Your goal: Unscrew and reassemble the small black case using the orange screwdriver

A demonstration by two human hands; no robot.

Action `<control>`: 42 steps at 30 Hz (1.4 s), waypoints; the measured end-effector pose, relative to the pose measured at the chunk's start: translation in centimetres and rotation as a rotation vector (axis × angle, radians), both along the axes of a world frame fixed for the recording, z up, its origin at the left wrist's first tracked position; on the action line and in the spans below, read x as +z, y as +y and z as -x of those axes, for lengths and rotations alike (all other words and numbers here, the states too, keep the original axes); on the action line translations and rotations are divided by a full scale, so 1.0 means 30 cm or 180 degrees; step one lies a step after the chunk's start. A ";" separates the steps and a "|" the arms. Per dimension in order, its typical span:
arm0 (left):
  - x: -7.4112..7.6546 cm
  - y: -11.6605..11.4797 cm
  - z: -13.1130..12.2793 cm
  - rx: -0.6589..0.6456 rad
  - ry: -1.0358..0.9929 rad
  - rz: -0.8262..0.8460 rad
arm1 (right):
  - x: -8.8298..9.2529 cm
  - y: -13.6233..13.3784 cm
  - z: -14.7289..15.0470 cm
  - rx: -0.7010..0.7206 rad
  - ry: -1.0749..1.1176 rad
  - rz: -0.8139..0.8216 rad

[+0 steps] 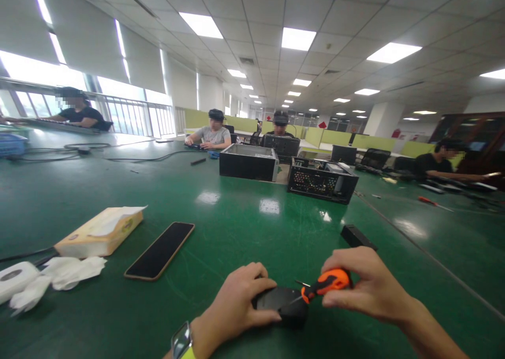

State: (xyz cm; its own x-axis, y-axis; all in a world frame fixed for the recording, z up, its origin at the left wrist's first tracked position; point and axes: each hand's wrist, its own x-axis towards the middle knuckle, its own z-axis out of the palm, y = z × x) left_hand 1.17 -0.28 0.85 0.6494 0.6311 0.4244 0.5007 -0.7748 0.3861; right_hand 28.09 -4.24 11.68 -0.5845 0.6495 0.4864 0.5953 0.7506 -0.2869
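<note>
My left hand [239, 298] is closed round the left side of a small black box-shaped device [295, 316], steadying it on the green table. My right hand [369, 285] grips the orange and black handle of a screwdriver [332, 282]. The screwdriver slants down to the left, its shaft meeting the top of the device near the right end; whether the tip sits in a screw is too small to tell. A thin dark piece shows just behind the shaft. Beyond my right hand lies another oblong black piece [357, 237], partly hidden by the hand.
A phone [161, 251], a tissue pack [100, 230] and crumpled tissues [73, 272] lie to the left. Two open computer cases [248, 164] stand further back on the green table [221, 211]. Another screwdriver [428, 201] lies at right. Several people sit around.
</note>
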 end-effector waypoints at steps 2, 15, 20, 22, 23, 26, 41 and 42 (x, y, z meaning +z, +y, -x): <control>0.000 0.001 0.000 -0.0004 -0.0032 -0.0021 | 0.004 -0.002 -0.003 -0.0024 -0.0054 0.0014; -0.006 0.005 0.001 -0.0004 -0.0081 -0.0037 | 0.019 -0.005 -0.021 -0.0219 -0.0098 0.0109; -0.006 0.004 0.000 -0.0003 -0.0089 -0.0025 | 0.042 -0.018 -0.006 0.0101 0.0057 0.0352; -0.006 0.004 -0.001 0.0007 -0.0073 -0.0015 | 0.038 -0.020 -0.010 0.0005 0.0043 0.0222; -0.007 0.004 -0.001 0.0001 -0.0070 -0.0015 | 0.032 -0.019 -0.013 -0.0100 0.0017 0.0104; -0.006 0.005 -0.001 -0.0018 -0.0083 -0.0046 | 0.016 -0.017 -0.023 -0.0342 -0.0032 -0.0177; -0.001 0.003 0.000 -0.0008 -0.0051 -0.0016 | 0.019 -0.027 -0.031 -0.0195 -0.0086 -0.0101; 0.000 0.003 0.000 -0.0003 -0.0045 -0.0011 | 0.020 -0.027 -0.031 -0.0209 -0.0104 -0.0124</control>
State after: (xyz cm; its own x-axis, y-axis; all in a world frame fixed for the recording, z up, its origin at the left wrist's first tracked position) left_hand 1.17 -0.20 0.85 0.6439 0.6289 0.4358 0.4943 -0.7767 0.3904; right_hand 29.01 -5.05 12.28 -0.5572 0.6679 0.4935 0.6522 0.7198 -0.2379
